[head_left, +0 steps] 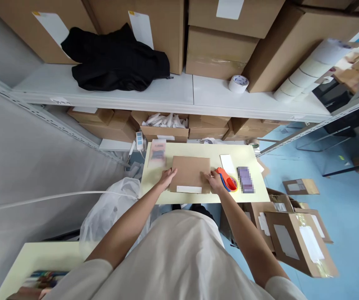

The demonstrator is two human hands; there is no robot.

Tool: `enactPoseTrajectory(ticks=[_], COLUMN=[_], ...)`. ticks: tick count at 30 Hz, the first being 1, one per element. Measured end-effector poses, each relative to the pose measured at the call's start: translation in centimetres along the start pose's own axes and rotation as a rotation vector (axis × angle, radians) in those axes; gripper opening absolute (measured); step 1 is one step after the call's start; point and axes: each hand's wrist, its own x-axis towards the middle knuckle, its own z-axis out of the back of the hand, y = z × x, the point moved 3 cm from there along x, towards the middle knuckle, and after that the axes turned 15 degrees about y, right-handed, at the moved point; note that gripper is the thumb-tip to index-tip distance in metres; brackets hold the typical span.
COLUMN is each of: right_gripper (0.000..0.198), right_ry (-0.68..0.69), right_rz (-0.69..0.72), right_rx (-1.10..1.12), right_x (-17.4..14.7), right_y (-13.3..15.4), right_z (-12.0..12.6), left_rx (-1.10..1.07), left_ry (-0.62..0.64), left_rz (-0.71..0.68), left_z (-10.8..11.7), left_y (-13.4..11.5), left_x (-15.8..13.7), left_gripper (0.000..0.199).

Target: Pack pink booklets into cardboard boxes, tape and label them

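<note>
A flat brown cardboard box (190, 171) with a white label strip along its near edge sits over the pale table (154, 193). My left hand (166, 179) grips its left side, thumb on the upper face and the other fingers partly hidden. At the right edge, my right hand (213, 181) is closed on the box, fingertips near the corner. Just beyond that hand lies an orange and blue tape dispenser (228, 181) with a roll in it. Whether the box rests fully on the table, I cannot tell.
White paper (227, 163) and a blurred purple item (245, 180) lie to the right, a pinkish packet (157, 153) at back left. A shelf (179, 98) with cartons and a black garment (117, 58) spans above. Cartons (301, 241) stand on the floor at right.
</note>
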Motion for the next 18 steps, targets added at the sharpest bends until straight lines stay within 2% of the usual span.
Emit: enactPoseTrajectory(ticks=[3,6,10,12,15,18], right_gripper=[0.043,0.047,0.067,0.071,0.073,0.068], right_ry=[0.041,0.094,0.084,0.067,0.079,0.062], right_rz=[-0.018,-0.022,-0.022,-0.010,-0.001,0.056], right_rx=[0.005,0.010,-0.038,-0.069,-0.129,-0.216], right_x=[0.1,-0.3,-2.1,-3.4,-5.4,-6.4], right_y=[-0.7,-1.4,-3.8,-5.7,-8.4,-9.6], right_z=[-0.7,-0.7,0.4,0.9,0.8,-0.2], left_rx=[0.021,0.084,0.347,0.456,0.534,0.512], left_ry=[0.037,0.081,0.199,0.222,0.202,0.128], left_rz=[0.034,0.038,0.003,-0.011,-0.030,-0.066], left_z=[-0.1,0.6,2.6,3.4,3.8,3.2], left_y=[0.7,1.1,2.2,3.3,5.2,6.5], left_x=[0.0,-0.9,-4.0,-5.6,-6.9,-6.7], left_gripper=[0.064,0.076,0.096,0.098,0.084,0.054])
